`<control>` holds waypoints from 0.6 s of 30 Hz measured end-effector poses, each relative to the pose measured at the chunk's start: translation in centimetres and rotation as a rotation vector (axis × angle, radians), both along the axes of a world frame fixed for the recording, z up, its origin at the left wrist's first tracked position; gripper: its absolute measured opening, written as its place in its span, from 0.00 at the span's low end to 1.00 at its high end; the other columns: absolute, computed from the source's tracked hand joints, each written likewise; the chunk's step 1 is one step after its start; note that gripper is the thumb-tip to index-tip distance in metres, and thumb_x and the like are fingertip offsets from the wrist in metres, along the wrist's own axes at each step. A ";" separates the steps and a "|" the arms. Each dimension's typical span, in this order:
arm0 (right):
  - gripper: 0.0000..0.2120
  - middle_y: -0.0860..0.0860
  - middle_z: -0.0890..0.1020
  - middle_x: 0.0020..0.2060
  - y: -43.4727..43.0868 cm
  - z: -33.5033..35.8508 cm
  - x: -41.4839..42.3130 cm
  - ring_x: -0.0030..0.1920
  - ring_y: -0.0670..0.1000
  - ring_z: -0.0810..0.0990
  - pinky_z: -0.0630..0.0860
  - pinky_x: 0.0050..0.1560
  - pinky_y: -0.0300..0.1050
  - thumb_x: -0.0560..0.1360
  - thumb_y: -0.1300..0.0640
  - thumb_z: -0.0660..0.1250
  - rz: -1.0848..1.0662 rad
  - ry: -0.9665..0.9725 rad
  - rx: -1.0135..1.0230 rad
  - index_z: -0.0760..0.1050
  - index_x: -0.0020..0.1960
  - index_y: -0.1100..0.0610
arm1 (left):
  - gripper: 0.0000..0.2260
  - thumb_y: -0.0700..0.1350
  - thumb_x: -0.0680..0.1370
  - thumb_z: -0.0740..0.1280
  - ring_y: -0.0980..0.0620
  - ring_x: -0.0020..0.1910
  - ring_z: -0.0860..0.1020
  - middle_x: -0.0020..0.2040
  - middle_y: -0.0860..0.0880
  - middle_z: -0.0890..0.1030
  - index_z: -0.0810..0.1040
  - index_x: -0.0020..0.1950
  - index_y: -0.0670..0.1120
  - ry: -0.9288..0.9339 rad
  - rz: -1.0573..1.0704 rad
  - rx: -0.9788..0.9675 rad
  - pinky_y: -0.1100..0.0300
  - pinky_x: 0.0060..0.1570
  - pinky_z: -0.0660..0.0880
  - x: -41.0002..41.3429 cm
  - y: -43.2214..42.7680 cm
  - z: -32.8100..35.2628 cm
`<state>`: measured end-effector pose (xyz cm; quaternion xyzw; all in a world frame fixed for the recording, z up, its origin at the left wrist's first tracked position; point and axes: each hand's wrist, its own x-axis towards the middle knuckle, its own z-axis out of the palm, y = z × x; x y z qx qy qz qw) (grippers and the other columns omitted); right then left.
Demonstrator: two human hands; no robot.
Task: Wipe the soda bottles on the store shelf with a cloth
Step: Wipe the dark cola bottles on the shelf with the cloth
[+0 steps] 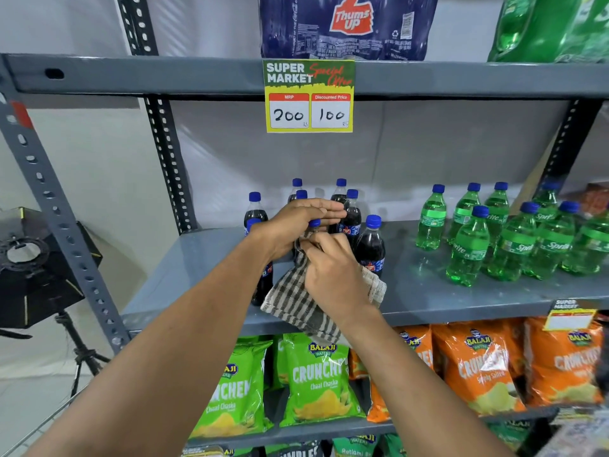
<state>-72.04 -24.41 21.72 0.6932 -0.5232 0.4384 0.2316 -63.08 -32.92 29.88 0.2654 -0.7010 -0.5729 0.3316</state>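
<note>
Several dark cola bottles with blue caps (370, 247) stand on the grey middle shelf (428, 291). My left hand (296, 222) is wrapped round the neck of one cola bottle (314, 223), just under its cap. My right hand (333, 272) presses a brown-and-white striped cloth (293, 305) against that bottle's body; the cloth hangs down past the shelf's front edge. The bottle's body is hidden by my hands and the cloth. To the right stand several green Sprite bottles (468, 252).
A yellow price tag (309, 97) hangs from the upper shelf beam. Wrapped bottle packs (349, 24) sit on top. Green and orange chip bags (319, 380) fill the shelf below. A light on a tripod (39, 272) stands at the left.
</note>
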 end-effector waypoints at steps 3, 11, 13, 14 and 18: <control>0.14 0.55 0.82 0.52 0.5 -1.1 -0.1 0.50 0.58 0.75 0.79 0.51 0.50 0.73 0.71 0.65 -0.020 0.065 0.048 0.82 0.57 0.65 | 0.17 0.36 0.84 0.54 0.52 0.64 0.80 0.63 0.46 0.84 0.79 0.65 0.42 -0.034 0.020 -0.034 0.55 0.68 0.73 -0.1 0.1 0.0; 0.20 0.54 0.80 0.53 1.9 -5.1 -0.5 0.50 0.59 0.76 0.80 0.48 0.53 0.68 0.73 0.67 -0.037 0.192 0.244 0.81 0.59 0.63 | 0.17 0.36 0.84 0.54 0.52 0.64 0.81 0.62 0.46 0.84 0.81 0.62 0.46 -0.058 0.050 -0.056 0.52 0.70 0.72 -0.1 -0.2 -0.2; 0.22 0.54 0.80 0.54 2.0 -5.4 -0.5 0.51 0.60 0.77 0.82 0.45 0.55 0.66 0.75 0.69 -0.037 0.161 0.295 0.82 0.58 0.64 | 0.17 0.36 0.84 0.54 0.52 0.64 0.81 0.62 0.46 0.84 0.81 0.62 0.46 -0.067 0.048 -0.064 0.52 0.69 0.72 -0.1 -0.2 -0.2; 0.22 0.54 0.80 0.54 2.1 -5.4 -0.5 0.51 0.59 0.77 0.82 0.45 0.55 0.66 0.76 0.69 -0.032 0.144 0.306 0.82 0.58 0.63 | 0.16 0.36 0.84 0.55 0.52 0.64 0.81 0.62 0.46 0.84 0.81 0.62 0.46 -0.071 0.049 -0.068 0.53 0.69 0.73 -0.1 -0.2 -0.1; 0.21 0.53 0.79 0.53 3.3 -5.2 -1.6 0.53 0.57 0.76 0.79 0.52 0.52 0.70 0.76 0.66 0.079 0.055 0.284 0.82 0.60 0.64 | 0.16 0.35 0.84 0.55 0.53 0.66 0.79 0.64 0.48 0.83 0.80 0.62 0.46 -0.111 0.076 -0.099 0.58 0.65 0.74 -0.2 -0.1 0.2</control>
